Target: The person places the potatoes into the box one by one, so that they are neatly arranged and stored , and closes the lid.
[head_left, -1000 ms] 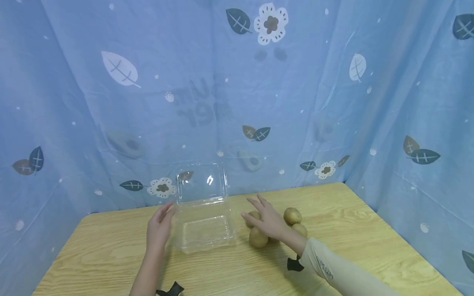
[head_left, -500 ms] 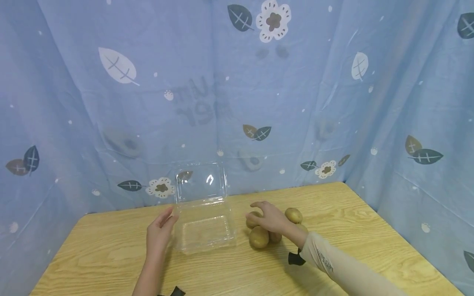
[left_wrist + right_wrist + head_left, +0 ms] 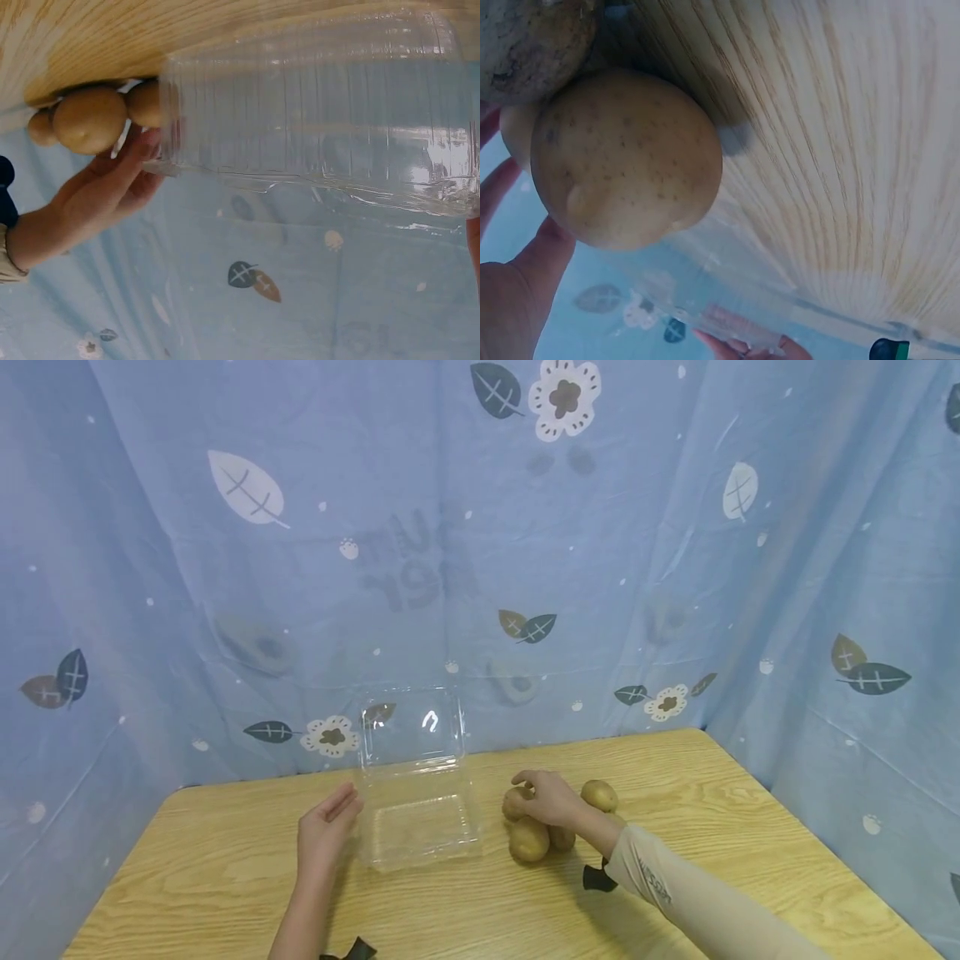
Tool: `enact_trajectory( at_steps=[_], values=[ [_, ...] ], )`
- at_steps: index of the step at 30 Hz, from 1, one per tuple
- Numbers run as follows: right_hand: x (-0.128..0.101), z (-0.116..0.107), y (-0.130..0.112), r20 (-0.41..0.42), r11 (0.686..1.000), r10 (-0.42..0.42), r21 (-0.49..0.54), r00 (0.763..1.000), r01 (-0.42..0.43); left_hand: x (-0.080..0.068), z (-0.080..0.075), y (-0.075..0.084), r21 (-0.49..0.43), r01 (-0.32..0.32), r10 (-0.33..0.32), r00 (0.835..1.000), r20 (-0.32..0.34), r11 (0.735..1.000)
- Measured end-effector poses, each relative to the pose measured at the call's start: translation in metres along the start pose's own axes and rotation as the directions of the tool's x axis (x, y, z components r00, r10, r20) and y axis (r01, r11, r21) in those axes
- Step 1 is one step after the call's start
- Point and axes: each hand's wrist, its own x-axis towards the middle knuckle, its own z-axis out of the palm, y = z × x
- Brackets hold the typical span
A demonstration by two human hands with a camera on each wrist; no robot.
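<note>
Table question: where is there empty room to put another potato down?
Bare wood lies along the near edge of the table, on the left beyond the left hand, and on the right past the potatoes. It's crowded in the middle, where the right hand sits on the potatoes beside the clear box.

- A wooden table with light grain carries everything; it is the landmark here.
- A blue curtain hangs behind the table and also along its left and right sides.
- The curtain has a print of a white flower high above the table's middle, and of a white leaf above the table's left part.
- Small flowers and dark leaves are printed low, just above the table's far edge.
</note>
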Motion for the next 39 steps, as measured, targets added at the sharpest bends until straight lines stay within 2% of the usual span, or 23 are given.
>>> enact_trajectory(
  at_steps=[14, 18, 23, 30, 39],
  values=[
    [0.012, 0.005, 0.000, 0.020, 0.994, -0.075, -0.078, 0.997, 0.076, 0.002, 0.002, -0.003, -0.069, 0.041, -0.041, 0.999, 0.005, 0.997],
    [0.013, 0.007, -0.002, 0.027, 0.993, -0.059, -0.103, 0.998, 0.062, 0.004, 0.005, -0.006, -0.068, 0.038, -0.040, 0.999, -0.021, 0.997],
    [0.012, 0.007, -0.005, 0.039, 0.993, -0.031, -0.111, 0.999, 0.035, 0.004, 0.004, -0.008, -0.068, 0.030, -0.030, 1.000, -0.002, 0.997],
    [0.013, 0.008, -0.006, 0.051, 0.987, 0.017, -0.161, 0.999, -0.008, 0.006, 0.005, -0.010, 0.009, 0.021, -0.021, 1.000, -0.001, 1.000],
    [0.017, 0.010, -0.003, 0.063, 0.987, -0.010, -0.160, 0.998, 0.020, 0.006, 0.004, -0.014, 0.066, 0.037, -0.038, 0.999, 0.020, 0.997]
  ],
)
